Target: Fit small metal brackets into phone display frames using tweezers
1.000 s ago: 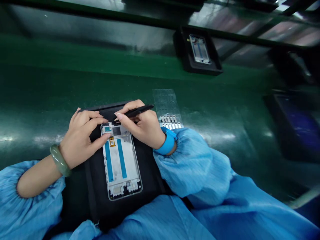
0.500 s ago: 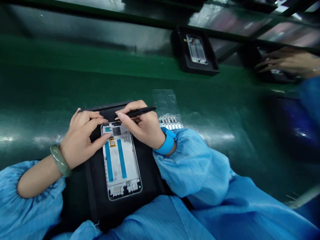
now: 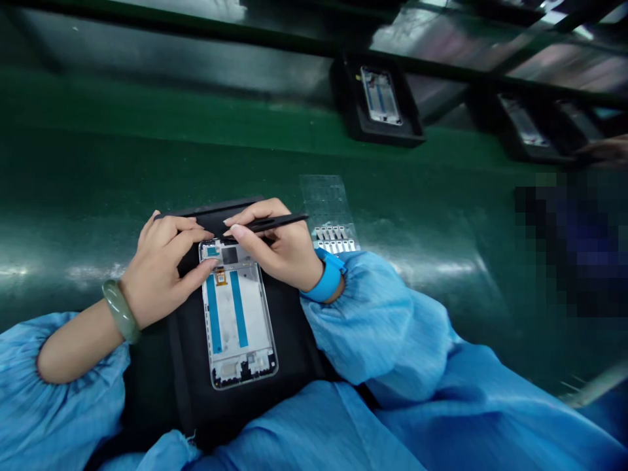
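A phone frame [image 3: 252, 307] lies face down on a black tray [image 3: 299, 347] in front of me, its white inner side showing two blue strips and a small orange flex cable [image 3: 222, 277]. My left hand [image 3: 164, 265] steadies the frame's upper left corner, thumb on the inner side and fingers at the top edge. Black tweezers [image 3: 279, 222] are pinched in my right hand [image 3: 279, 245] above the frame's top edge. Their tips are hidden behind the fingers. Right of that hand lies a clear sheet [image 3: 326, 196] with rows of small metallic pieces [image 3: 336, 246].
On the green bench [image 3: 98, 176], a black tray [image 3: 415, 134] holding another phone frame [image 3: 380, 95] stands at the back. Further right are more trays with frames [image 3: 524, 121]. Another person's blurred hand [image 3: 608, 152] shows at the right edge.
The other person's hand has drawn away to the right, uncovering the frames in the trays there. My hands, the tweezers and the phone frame have barely shifted.
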A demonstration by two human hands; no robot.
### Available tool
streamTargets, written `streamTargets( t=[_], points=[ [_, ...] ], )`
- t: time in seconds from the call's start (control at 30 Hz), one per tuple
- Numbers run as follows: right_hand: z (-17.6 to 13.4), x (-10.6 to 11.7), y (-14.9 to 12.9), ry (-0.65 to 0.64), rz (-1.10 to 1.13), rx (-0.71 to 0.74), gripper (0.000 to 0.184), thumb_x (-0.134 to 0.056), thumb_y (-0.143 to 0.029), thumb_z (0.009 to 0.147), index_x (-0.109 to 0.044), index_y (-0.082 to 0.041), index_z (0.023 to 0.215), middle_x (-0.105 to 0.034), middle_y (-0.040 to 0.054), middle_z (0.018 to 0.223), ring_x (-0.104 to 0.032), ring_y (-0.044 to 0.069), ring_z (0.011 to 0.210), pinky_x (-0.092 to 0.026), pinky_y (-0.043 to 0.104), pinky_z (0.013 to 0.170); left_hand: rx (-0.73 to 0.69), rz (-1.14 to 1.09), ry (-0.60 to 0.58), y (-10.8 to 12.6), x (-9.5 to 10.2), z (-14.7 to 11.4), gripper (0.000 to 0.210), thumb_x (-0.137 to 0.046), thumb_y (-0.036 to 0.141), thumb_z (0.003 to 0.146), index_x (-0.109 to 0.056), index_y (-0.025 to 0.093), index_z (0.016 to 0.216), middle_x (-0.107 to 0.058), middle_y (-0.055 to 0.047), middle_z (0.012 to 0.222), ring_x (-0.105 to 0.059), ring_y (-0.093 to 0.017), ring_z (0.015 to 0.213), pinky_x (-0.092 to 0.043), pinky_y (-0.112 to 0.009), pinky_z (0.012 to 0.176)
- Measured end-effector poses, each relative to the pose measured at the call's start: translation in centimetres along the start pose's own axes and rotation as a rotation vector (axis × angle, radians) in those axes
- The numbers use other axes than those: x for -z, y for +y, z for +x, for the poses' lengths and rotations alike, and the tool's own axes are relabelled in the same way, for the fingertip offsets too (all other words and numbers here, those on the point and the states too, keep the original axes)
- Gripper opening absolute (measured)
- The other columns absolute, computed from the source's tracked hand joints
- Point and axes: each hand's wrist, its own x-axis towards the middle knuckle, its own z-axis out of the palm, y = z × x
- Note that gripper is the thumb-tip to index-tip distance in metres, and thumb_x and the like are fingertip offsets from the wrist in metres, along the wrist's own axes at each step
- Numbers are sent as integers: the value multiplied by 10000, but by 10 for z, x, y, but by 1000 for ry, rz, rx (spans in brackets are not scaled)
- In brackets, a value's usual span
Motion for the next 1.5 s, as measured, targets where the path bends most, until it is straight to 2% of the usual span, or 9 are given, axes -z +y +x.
streamTargets(
  t=[0.1,0.17,0.33,0.57,0.77,1.0,1.37,1.5],
  points=[
    [1,-1,-2,-25,-112,75,97,-560,-264,872,-566,-170,894,-638,37,889,-637,119,795,-541,255,704,7,7,3,0,0,0,266,-522,364,860,-551,230,1088,-535,-67,1102,-515,-240,1106,-303,-524,1052],
    [0,-2,-2,8,-119,78,80,-553,-259,876,-557,-181,895,-641,37,900,-638,132,853,-545,273,745,9,8,4,0,0,0,263,-525,368,859,-547,236,1085,-535,-67,1106,-513,-239,1115,-302,-524,1054],
    [-2,-1,1,50,18,-9,122,-559,-277,870,-540,-170,925,-616,42,936,-642,97,716,-550,224,595,2,-1,1,-1,0,0,270,-529,369,857,-548,234,1090,-538,-70,1100,-521,-237,1107,-322,-521,1040],
    [0,1,1,-8,60,-141,155,-530,-330,884,-514,-188,944,-607,40,961,-632,96,698,-565,258,651,5,-13,0,-3,0,0,287,-544,410,842,-561,240,1072,-557,-64,1099,-529,-244,1100,-317,-523,1044],
    [1,1,6,-17,55,-147,182,-532,-345,878,-470,-205,976,-575,15,945,-633,111,826,-552,242,678,-8,-15,-9,-3,2,1,311,-546,425,837,-567,226,1076,-554,-74,1088,-524,-255,1119,-299,-527,1054],
    [-1,0,6,-3,40,-193,203,-509,-377,886,-451,-214,990,-583,16,943,-637,101,740,-559,250,647,1,-13,-14,-3,2,1,319,-542,427,838,-554,226,1085,-551,-71,1090,-523,-254,1128,-319,-513,1046],
    [4,3,-1,-54,-21,-66,112,-525,-289,884,-508,-183,913,-582,3,880,-620,80,722,-520,195,595,-12,-26,3,-2,2,2,316,-558,405,835,-583,182,1057,-557,-96,1077,-534,-274,1105,-346,-526,1022],
    [3,3,-5,-52,-96,23,60,-543,-228,872,-543,-171,890,-602,11,888,-619,94,784,-528,216,681,-18,-16,8,-3,1,1,318,-553,412,839,-575,185,1061,-556,-94,1083,-532,-271,1112,-330,-533,1035]
  ],
)
